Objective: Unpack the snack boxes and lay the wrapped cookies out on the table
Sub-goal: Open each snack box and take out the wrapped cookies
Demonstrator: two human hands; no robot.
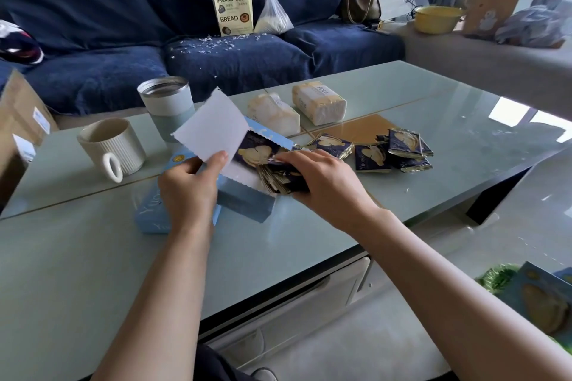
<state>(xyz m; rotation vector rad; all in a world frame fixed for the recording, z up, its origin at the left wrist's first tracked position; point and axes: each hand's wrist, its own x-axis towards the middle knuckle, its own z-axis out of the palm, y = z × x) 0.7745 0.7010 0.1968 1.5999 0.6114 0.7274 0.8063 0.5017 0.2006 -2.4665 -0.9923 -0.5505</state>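
Living-room setting: pale green glass surface in front of a dark blue sofa. Left hand pinches the white inner face of the torn lid flap between thumb and fingers and holds it tilted up and back, presumably to keep the opening clear for the other hand. Right hand is curled around a stack of wrapped cookies, gripping them at the mouth of the light blue snack box; more dark wrappers show inside the opening just beyond the fingers. Box lies flat on the surface; a second light blue box sits under or just beside it, beneath the left wrist, exact contact unclear. Judgement: step in hand is lifting a handful out of the box. To the right of the box, a loose pile of cookie packets already lies on the surface, overlapping one another rather than spread singly, partly over a brown cardboard sheet, so laying out appears under way, not finished. Beyond: two tissue packs side by side, a steel-rimmed tumbler, a ribbed white mug with handle toward the viewer. On the sofa: a paper bread bag, upright, and a clear plastic bag leaning beside it. Another cookie box sits low at the right edge, off the surface.
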